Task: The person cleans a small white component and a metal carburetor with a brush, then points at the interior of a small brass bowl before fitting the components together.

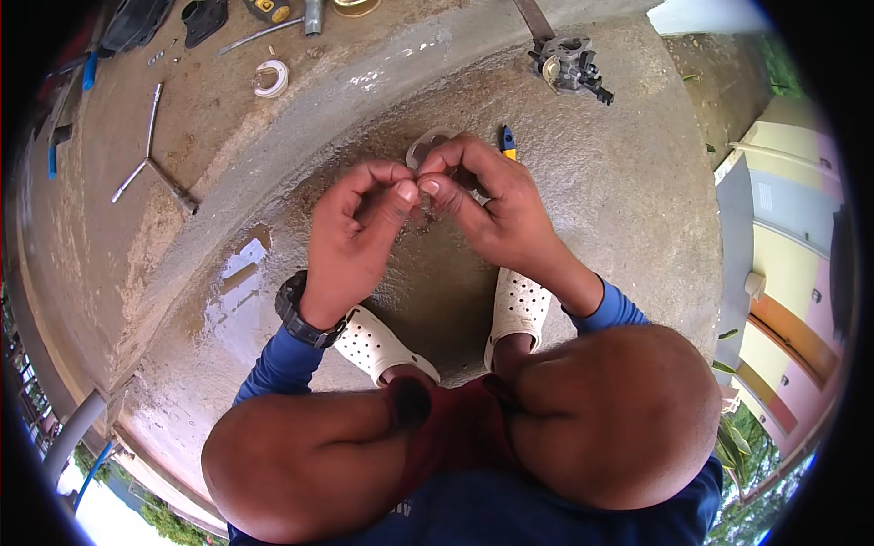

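My left hand (357, 223) and my right hand (496, 205) meet in the middle of the view, above the wet concrete. Thumb and forefinger are pinched together on each, with the tips touching or nearly so. Whatever lies between the fingertips is too small to make out. Partly hidden behind the fingers is a pale round rim (428, 144), perhaps of a shallow dish. Just beyond my right hand lies a tool with a blue and yellow handle (508, 141). A carburetor (572, 68) rests farther off at the upper right.
On the raised concrete at left lie a Y-shaped socket wrench (148, 160), a white tape roll (270, 79) and a metal T-handled tool (312, 16). Black parts (204, 20) sit at the far edge. A puddle (238, 282) spreads left of my white clogs (375, 344).
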The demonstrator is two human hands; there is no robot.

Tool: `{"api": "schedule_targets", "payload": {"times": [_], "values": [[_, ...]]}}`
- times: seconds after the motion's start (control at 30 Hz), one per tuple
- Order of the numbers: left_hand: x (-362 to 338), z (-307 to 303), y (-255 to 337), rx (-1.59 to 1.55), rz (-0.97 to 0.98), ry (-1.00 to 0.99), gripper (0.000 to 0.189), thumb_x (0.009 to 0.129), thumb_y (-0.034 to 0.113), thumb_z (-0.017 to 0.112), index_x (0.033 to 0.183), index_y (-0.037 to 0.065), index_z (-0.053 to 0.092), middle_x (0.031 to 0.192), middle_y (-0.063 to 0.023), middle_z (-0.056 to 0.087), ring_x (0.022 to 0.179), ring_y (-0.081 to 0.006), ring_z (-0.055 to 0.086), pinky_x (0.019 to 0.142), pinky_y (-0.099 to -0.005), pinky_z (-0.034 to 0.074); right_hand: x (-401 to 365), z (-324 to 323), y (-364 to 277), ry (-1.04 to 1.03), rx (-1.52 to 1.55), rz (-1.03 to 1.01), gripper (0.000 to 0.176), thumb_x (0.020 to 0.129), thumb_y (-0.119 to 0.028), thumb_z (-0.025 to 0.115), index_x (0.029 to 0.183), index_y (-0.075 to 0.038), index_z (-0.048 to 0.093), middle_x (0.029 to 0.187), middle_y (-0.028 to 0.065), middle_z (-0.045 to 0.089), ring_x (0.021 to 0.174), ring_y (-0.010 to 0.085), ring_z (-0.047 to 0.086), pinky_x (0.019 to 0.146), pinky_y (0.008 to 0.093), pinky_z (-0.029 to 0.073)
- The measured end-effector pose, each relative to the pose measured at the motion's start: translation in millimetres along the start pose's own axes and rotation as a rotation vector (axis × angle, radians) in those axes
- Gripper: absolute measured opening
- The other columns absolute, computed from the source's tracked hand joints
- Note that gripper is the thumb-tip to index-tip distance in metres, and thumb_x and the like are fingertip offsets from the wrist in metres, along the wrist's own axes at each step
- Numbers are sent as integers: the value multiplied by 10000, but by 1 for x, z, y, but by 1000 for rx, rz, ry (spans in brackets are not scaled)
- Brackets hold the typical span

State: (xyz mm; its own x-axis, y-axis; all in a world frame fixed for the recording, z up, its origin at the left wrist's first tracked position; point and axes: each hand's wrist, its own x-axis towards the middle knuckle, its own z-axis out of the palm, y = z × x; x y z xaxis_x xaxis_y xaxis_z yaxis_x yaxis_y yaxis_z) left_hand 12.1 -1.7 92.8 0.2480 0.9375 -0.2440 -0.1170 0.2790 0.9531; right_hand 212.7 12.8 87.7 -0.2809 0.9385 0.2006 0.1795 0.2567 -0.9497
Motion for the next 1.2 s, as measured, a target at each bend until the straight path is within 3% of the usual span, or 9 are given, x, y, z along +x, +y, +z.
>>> {"api": "schedule_targets", "payload": {"times": [0.07,0.1,0.17,0.3,0.37,0.47,0.6,0.97,1.2], "values": [[1,6,-5,172,269,90,158,1046,94,711,1152,-16,673,1108,-72,733,990,-146,712,877,-322,595,-1,2,-1,22,81,145,149,1015,-119,734,1113,-12,699,1017,126,712,916,245,744,767,346,588],[2,6,-2,172,269,90,158,1046,94,711,1152,-16,673,1108,-72,733,990,-146,712,877,-322,595,-2,3,-1,23,81,145,149,1015,-119,734,1113,-12,699,1017,126,712,916,245,744,767,346,588],[4,4,6,640,527,113,144,1015,47,736,1137,-6,681,1119,-71,738,1011,-149,708,888,-326,591,-3,4,0,42,164,232,154,1019,-120,735,1120,-10,698,988,106,708,854,186,710,729,315,557],[6,3,3,763,639,123,126,1016,58,736,1118,3,688,1106,-73,737,1024,-150,702,869,-329,585,-3,1,0,26,238,232,153,1037,-127,723,1116,1,693,970,79,701,799,125,649,705,281,520],[3,6,-6,249,295,117,118,1033,78,724,1115,4,684,1072,-55,727,978,-126,683,849,-321,570,-1,-2,-4,-26,338,296,149,1064,-127,689,1118,11,686,958,48,687,775,96,602,702,268,506],[1,1,-2,49,107,36,128,1052,100,706,1127,0,677,1029,-30,707,934,-107,656,838,-293,552,0,-1,-2,-41,443,296,146,1084,-121,654,1122,19,674,945,41,680,768,96,600,699,271,506],[1,-2,3,120,59,-21,150,1073,136,683,1141,2,673,1011,-16,690,907,-94,628,846,-278,536,-1,4,-3,-27,508,271,136,1094,-107,626,1132,18,667,926,35,674,768,96,592,703,275,508],[2,-10,-2,-179,-92,-163,227,1111,213,622,1167,1,681,1018,-28,688,969,-113,625,926,-300,514,1,0,6,-122,497,172,123,1096,-79,605,1150,23,648,910,57,684,780,100,608,718,279,525],[2,-8,-8,-138,-79,-54,226,1095,181,648,1194,-19,685,1045,-50,705,974,-134,657,922,-317,540,-1,4,5,-54,379,175,132,1070,-88,651,1136,26,659,917,76,713,818,132,705,719,291,567]]}}
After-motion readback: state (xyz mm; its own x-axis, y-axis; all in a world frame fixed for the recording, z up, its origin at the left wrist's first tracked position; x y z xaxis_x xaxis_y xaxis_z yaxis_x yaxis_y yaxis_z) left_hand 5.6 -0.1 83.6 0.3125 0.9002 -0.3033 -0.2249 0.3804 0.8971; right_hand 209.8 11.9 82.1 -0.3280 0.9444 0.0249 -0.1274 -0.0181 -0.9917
